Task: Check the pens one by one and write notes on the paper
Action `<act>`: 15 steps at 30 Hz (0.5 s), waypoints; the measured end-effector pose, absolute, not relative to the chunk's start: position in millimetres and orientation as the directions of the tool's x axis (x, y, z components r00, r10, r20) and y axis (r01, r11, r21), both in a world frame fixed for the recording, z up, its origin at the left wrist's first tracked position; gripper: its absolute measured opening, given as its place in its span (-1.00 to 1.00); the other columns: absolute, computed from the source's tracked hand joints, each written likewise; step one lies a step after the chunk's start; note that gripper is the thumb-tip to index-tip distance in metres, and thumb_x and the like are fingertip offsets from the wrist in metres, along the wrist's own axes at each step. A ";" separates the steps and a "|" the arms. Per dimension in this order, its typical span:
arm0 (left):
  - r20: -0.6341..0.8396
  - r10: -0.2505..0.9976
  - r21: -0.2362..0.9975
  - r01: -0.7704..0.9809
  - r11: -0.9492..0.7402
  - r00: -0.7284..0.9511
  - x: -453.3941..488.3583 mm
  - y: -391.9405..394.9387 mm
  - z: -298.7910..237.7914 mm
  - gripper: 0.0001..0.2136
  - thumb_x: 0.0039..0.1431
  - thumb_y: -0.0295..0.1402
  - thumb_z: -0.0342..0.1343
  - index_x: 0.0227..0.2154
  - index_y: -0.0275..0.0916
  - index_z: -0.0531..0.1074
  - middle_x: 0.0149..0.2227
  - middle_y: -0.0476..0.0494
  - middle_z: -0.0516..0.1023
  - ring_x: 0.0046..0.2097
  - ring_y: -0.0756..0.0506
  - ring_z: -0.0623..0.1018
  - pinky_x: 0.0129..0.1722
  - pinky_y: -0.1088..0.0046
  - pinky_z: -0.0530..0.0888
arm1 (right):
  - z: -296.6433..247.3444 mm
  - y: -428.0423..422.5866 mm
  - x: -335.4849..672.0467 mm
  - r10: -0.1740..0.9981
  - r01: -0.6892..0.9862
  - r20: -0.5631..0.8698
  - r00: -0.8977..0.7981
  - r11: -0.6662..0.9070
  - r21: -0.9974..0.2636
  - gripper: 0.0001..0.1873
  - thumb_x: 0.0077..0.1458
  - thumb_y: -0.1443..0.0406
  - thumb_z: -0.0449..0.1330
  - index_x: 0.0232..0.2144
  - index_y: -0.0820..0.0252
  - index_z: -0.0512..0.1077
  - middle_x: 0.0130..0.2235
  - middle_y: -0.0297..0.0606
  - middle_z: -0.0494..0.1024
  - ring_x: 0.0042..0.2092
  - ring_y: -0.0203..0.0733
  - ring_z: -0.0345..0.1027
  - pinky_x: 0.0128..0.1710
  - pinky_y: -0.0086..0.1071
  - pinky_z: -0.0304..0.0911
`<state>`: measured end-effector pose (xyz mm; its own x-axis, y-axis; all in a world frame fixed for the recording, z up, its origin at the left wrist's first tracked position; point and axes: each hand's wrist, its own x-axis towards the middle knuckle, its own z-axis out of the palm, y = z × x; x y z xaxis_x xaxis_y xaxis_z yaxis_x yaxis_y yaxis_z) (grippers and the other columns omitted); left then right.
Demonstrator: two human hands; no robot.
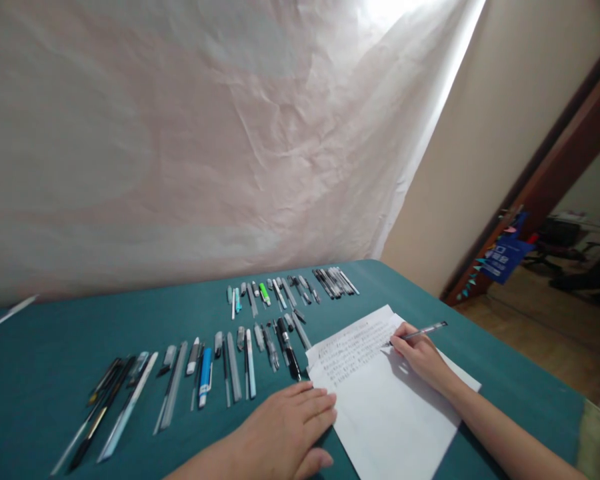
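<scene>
My right hand (416, 350) is closed around a slim pen (433, 327) with a clear barrel. Its lower end points down at a white sheet of paper (395, 420), near lines of dark handwriting on the upper half. Another sheet's edge shows beneath this one. My left hand (295, 427) lies flat, palm down, at the paper's left edge, fingers stretched toward it and nothing in its grip. Just beyond those fingers lies a black pen (289, 350) on the green tabletop (180, 313).
Rows of pen parts, caps and refills lie left of the paper, among them a blue pen (205, 375) and a green cap (265, 293). A bundle of pens (335, 283) sits farther back. A pale hanging sheet (190, 147) backs the table; a doorway is at right.
</scene>
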<state>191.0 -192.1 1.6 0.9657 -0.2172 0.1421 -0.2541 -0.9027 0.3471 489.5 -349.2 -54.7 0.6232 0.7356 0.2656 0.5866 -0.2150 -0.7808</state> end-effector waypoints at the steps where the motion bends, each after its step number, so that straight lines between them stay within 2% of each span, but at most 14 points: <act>1: 0.144 -0.221 0.347 -0.258 -0.902 0.965 191.2 -191.6 0.1 -0.57 0.16 -0.18 -0.08 0.07 -0.22 0.20 0.12 -0.18 0.25 0.11 -0.17 0.29 0.12 0.23 0.16 | -55.6 -349.5 490.2 0.733 0.599 0.282 0.620 -0.209 -0.773 -0.82 0.01 0.27 0.05 -0.59 0.18 0.23 -0.65 -0.47 0.23 -0.58 -0.35 0.09 -0.55 -0.45 0.03; 15: 0.101 -0.215 0.364 -0.237 -0.901 0.971 191.3 -190.8 -1.6 -0.57 0.17 -0.19 -0.09 0.08 -0.21 0.18 0.15 -0.17 0.21 0.13 -0.18 0.25 0.13 0.20 0.15 | -59.2 -349.1 491.1 0.734 0.678 0.331 0.594 -0.234 -0.697 -0.83 -0.02 0.27 0.03 -0.60 0.17 0.21 -0.62 -0.45 0.21 -0.55 -0.33 0.10 -0.54 -0.44 0.03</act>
